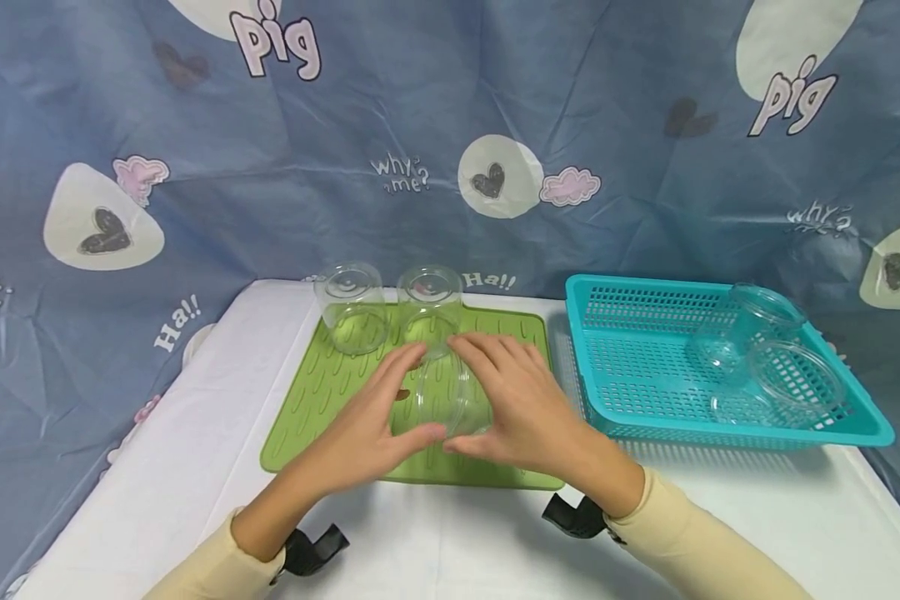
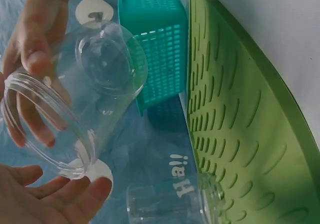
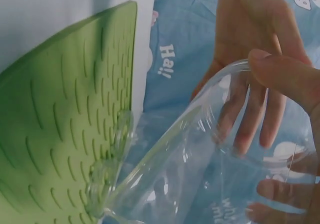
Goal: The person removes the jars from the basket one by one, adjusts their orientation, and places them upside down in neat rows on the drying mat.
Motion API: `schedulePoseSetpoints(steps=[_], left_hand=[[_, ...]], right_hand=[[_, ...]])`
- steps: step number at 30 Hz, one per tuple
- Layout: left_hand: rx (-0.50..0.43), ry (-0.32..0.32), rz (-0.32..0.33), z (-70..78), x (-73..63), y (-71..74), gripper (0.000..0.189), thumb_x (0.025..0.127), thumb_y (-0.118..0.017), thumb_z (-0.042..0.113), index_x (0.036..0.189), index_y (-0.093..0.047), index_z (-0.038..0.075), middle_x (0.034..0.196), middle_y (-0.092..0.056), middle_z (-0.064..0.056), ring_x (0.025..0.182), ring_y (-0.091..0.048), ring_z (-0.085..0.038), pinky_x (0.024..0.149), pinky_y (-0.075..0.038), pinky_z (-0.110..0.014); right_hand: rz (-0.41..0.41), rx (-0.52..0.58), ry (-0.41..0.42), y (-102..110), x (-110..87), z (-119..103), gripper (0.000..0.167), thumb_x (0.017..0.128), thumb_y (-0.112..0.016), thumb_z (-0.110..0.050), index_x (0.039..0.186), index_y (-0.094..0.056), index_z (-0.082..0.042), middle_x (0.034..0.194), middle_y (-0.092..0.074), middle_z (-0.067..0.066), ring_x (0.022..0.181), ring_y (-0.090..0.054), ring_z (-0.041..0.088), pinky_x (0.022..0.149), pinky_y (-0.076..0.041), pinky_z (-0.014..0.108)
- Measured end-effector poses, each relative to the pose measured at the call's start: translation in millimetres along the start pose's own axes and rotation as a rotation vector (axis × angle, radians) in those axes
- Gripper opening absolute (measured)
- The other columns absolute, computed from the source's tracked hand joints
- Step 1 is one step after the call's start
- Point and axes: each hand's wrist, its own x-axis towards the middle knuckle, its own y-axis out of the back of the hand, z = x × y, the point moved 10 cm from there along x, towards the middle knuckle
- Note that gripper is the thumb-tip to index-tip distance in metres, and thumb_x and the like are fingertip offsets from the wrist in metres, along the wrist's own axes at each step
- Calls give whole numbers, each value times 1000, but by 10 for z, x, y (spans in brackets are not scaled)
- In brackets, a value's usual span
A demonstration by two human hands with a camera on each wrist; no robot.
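Note:
Over the green ridged mat (image 1: 307, 425), a clear jar (image 1: 438, 396) lies tipped sideways between both hands, its threaded mouth toward the left. My right hand (image 1: 528, 408) grips it, thumb across the wall near the rim and fingers round the far side, as the right wrist view shows. My left hand (image 1: 371, 425) is at the mouth with fingers loosely extended; in the left wrist view its fingertips (image 2: 100, 186) are right at the rim. Two more clear jars, one at back left (image 1: 352, 312) and one beside it (image 1: 429, 304), stand upside down on the mat's back part.
A turquoise perforated basket (image 1: 592, 392) sits right of the mat, with two clear jars, one behind (image 1: 765, 308) and one in front (image 1: 795, 383), in its right half. White cloth (image 1: 195, 475) covers the table. A blue printed curtain (image 1: 390, 100) hangs behind.

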Motion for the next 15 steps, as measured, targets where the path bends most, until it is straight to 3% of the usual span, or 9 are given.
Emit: schedulePoseSetpoints(steps=[7,15], left_hand=[[-135,52,-35,-75,50,-84,98,84,-80,36,159,-16,27,163,-24,-3,147,-35,-28,111,-49,-44],[-131,70,-15,-114,65,-91,98,81,-82,30,158,-22,22,155,-36,-10,137,-45,-29,105,-54,-44]], right_hand=[[16,-24,15,-35,-3,-66,99,65,-85,-58,143,-47,-12,138,-56,8,124,-55,28,100,-48,49],[-28,-5,2,-106,-37,-47,104,64,-83,-63,146,-43,-13,140,-54,7,127,-53,27,103,-47,50]])
